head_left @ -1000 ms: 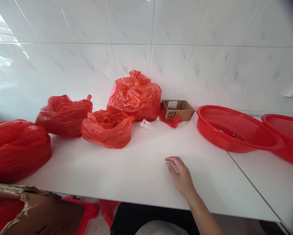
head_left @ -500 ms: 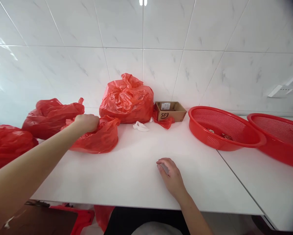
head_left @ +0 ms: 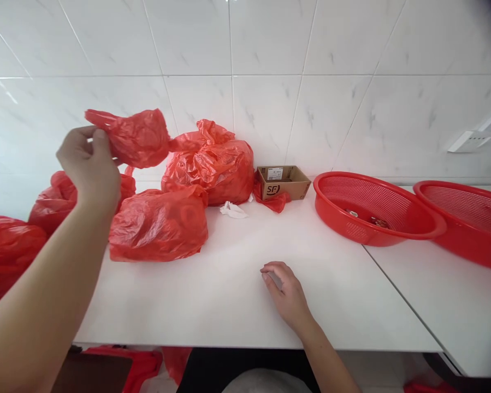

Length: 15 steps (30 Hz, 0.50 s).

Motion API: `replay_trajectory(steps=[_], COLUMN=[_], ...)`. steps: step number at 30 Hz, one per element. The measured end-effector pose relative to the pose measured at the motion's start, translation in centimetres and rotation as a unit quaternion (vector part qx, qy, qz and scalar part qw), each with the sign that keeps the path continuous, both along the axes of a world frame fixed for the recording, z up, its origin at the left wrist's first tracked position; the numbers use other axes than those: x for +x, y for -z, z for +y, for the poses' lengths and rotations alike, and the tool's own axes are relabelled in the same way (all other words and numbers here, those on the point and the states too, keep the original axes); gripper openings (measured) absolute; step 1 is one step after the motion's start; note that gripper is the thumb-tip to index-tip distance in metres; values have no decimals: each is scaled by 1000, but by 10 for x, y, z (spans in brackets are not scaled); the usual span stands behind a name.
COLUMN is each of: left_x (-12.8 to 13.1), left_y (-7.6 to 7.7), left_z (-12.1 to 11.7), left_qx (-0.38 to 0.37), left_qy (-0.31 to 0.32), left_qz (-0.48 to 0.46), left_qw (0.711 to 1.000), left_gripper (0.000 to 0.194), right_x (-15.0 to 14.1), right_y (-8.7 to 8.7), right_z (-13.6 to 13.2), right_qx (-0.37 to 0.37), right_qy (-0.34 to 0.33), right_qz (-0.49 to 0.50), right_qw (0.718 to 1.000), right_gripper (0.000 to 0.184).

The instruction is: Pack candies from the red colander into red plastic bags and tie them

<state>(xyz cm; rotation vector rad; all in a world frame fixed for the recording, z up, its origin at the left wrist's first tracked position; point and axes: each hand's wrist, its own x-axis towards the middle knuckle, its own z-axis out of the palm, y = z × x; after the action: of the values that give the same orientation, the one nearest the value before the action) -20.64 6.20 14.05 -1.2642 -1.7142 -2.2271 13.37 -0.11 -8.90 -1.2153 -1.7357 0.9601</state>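
Note:
My left hand [head_left: 92,155] is raised and pinches a crumpled red plastic bag [head_left: 141,139] near one end, with a twisted strip trailing to the right. Below it, a fuller red plastic bag [head_left: 159,226] rests on the table; whether the held plastic joins it I cannot tell. My right hand [head_left: 288,297] lies on the white table, fingers loosely curved and apart from the thumb, holding nothing.
A big knotted red bag [head_left: 216,169] stands against the tiled wall, and more red bags [head_left: 11,251] sit at left. Beside a crumpled white tissue [head_left: 232,210] is a small cardboard box [head_left: 286,185]. Two red perforated baskets [head_left: 352,229] occupy the right; the nearer holds small items.
My left hand has risen from the front bag, lifting the crumpled red bag up and to the left. The front bag looks fuller in shape now. My right hand stays put.

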Motion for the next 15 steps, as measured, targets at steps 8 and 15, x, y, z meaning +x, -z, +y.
replay_trajectory(steps=[8,15], left_x=[143,200], left_y=[85,174], left_z=[-16,-52], left_qx=[-90,-219], left_qy=[350,458], left_qz=[-141,-244], left_qw=[922,826], left_gripper=[18,40], right_x=[5,12], right_y=[-47,-62], right_z=[5,-12], right_qx=[-55,-91], right_qy=[24,-14], right_qz=[308,302], right_qw=[950,949], right_gripper=[46,23])
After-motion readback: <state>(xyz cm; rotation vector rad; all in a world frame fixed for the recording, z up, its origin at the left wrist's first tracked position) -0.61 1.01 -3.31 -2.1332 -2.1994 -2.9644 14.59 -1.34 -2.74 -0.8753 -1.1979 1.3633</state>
